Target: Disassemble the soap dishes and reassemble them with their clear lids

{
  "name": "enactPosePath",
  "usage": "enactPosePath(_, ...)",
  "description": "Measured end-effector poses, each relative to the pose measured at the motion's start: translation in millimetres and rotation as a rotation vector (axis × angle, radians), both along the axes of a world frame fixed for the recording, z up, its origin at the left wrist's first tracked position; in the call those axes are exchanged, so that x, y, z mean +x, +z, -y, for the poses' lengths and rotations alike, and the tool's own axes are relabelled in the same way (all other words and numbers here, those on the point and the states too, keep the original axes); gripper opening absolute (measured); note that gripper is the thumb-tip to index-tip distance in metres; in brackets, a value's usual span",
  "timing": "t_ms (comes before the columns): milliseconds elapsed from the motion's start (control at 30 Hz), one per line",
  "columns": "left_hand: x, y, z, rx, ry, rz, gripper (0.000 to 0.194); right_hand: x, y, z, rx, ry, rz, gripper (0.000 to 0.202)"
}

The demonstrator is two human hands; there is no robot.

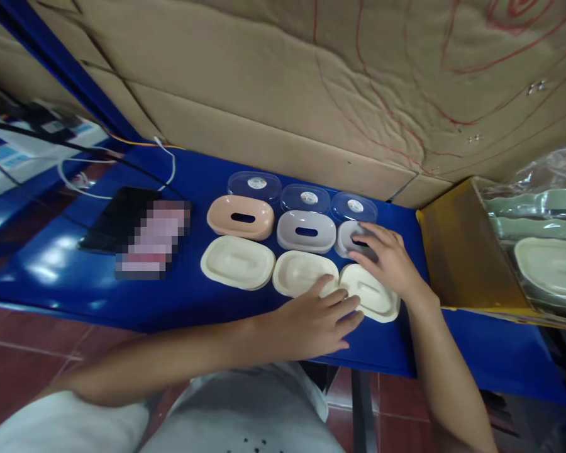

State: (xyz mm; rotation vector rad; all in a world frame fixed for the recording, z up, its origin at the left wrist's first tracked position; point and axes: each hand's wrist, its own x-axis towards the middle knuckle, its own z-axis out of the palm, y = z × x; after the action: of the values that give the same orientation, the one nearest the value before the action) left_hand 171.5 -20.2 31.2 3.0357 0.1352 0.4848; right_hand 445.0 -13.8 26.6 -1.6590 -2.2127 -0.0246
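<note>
On the blue table (193, 302) lie soap-box parts in three rows. At the back are three clear lids (255, 184) with round stickers. The middle row has a peach tray (240, 217), a grey tray (306, 231) and another grey tray (346, 239). The front row has three cream bases (238, 262), (298, 270), (380, 302). My right hand (387, 261) rests on the right grey tray, fingers on its slot. My left hand (318, 321) lies flat at the table's front edge, fingers touching the middle and right cream bases.
A black phone-like slab (117, 220) with a blurred patch lies on the left, white cables (170, 163) behind it. A yellow cardboard box (462, 251) with bagged green and cream trays stands on the right. Cardboard sheets back the table.
</note>
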Motion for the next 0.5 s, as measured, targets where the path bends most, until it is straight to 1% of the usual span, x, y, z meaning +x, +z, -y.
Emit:
enactPosePath(67, -24, 6.9, -5, -0.042, 0.082, 0.04, 0.039, -7, 4.2, 2, 0.049, 0.014, 0.017, 0.038)
enactPosePath(100, -39, 8.9, -8, -0.058, 0.144, 0.062, 0.038, -11, 7.3, 4, 0.073, 0.031, 0.027, 0.036)
enactPosePath(133, -54, 9.3, -11, -0.076, 0.244, 0.099, 0.036, -17, 10.7, 6, 0.089, 0.057, 0.032, 0.034)
enactPosePath(167, -70, 8.0, -13, -0.089, 0.348, 0.124, 0.035, -24, 14.0, 9, 0.096, 0.091, 0.031, 0.031)
enactPosePath(233, -101, 0.7, -18, -0.09, 0.53, 0.151, 0.036, -40, 19.1, 17, 0.073, 0.184, 0.011, 0.026)
enactPosePath(300, -124, -10.9, -19, -0.071, 0.637, 0.153, 0.03, -58, 20.3, 24, 0.023, 0.285, -0.021, 0.024)
enactPosePath(400, -142, -28.0, -19, -0.058, 0.685, 0.132, 0.023, -82, 14.2, 30, -0.048, 0.409, -0.058, 0.024)
enactPosePath(500, -145, -36.6, -18, -0.034, 0.717, 0.154, 0.019, -97, 4.3, 30, -0.082, 0.473, -0.028, 0.018)
